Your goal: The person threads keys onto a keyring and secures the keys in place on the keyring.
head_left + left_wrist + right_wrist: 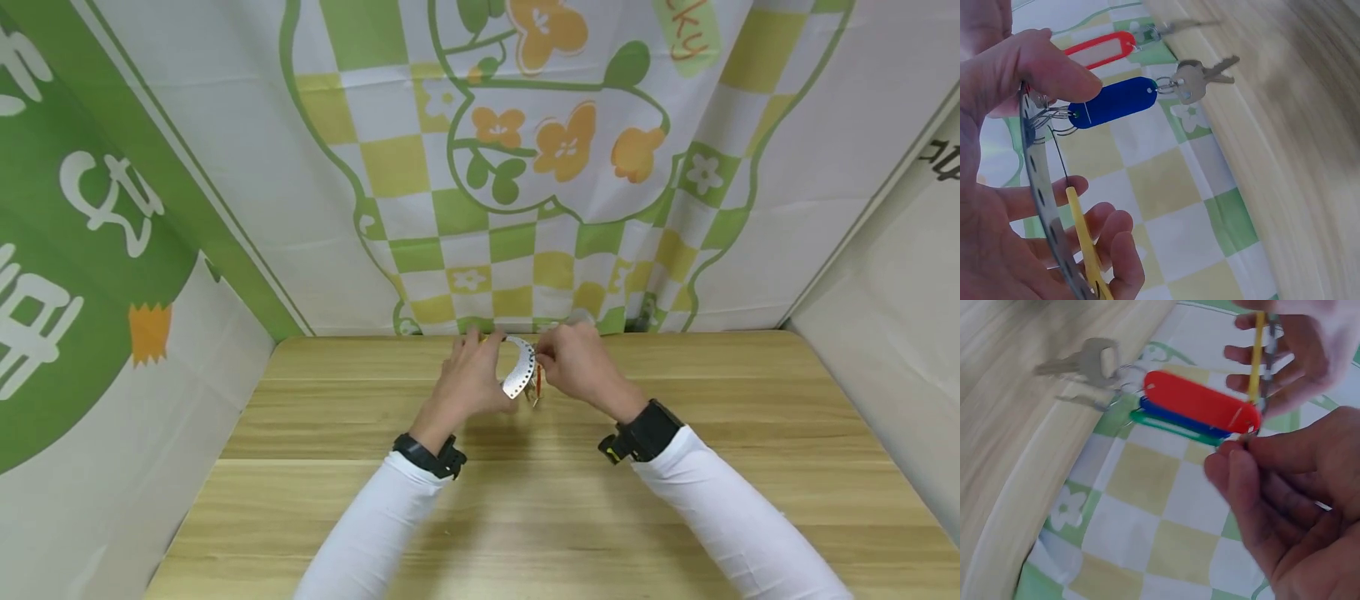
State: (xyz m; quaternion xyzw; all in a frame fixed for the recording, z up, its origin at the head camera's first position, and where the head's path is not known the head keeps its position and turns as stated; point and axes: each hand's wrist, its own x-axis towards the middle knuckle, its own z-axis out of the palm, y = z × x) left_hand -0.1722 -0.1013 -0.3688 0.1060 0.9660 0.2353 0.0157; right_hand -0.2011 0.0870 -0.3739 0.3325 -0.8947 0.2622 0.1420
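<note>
Tabletop (562, 517), blue tag (1116, 103), long axis downward

A curtained-off booth, room type unclear: wooden table (540, 525) at six o'clock, flowered curtain (468, 250) at twelve, printed cloths at nine (75, 333) and three (892, 275).

At one counter (525, 508) before us: one left grip (467, 377) and one right grip (581, 362), two white sleeves (375, 521), two black wristbands (651, 429), one perforated metal plate (525, 367), three key tags (1200, 400) (one red, one blue, one green), one slim yellow piece (1085, 236) and at least two keys (1192, 86).
</note>
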